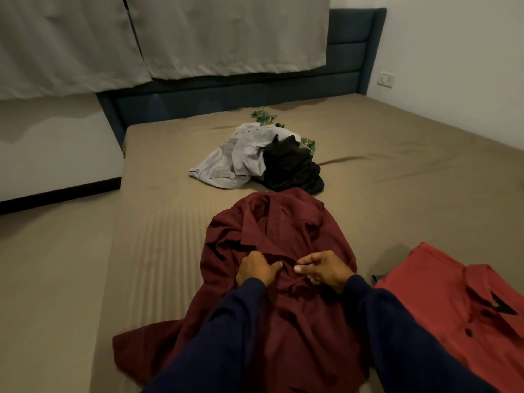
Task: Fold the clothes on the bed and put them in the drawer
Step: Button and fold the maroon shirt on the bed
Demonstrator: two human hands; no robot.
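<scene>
We see left hand (256, 269) and right hand (323, 269) pinching crumpled maroon button shirt (283, 231); our navy sleeves (226, 336) hide its lower half. Beside it, folded red shirt (453, 282) cut off by frame.

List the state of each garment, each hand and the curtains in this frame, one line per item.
maroon shirt: rumpled, unfolded, spread on the bed.
left hand: grips the maroon shirt's fabric.
right hand: pinches the fabric beside the left hand.
red shirt: lying flat, collar showing, to the right.
grey garment: crumpled in the pile.
black garment: crumpled, against the grey one.
green patterned garment: mostly buried under the pile.
curtains: drawn shut.
</scene>
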